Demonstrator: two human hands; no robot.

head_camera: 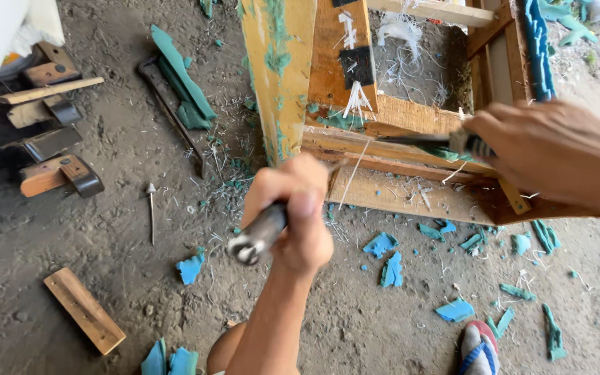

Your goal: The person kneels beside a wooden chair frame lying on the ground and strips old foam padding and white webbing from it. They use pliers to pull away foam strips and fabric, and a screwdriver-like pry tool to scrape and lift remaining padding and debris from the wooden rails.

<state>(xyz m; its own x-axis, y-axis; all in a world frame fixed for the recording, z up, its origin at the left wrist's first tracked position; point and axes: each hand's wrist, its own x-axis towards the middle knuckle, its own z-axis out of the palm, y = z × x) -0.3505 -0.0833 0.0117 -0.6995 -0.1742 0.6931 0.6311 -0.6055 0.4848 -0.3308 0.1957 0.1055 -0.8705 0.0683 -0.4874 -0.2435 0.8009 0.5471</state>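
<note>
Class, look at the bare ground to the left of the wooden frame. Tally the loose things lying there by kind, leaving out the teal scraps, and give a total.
Wooden planes or blocks in the pile: about 5
Loose wooden plank: 1
Long dark pry bar: 1
Pointed metal punch: 1
Total: about 8

Both hands clenched in fists (right hand farther forward), forearms extended.
</note>
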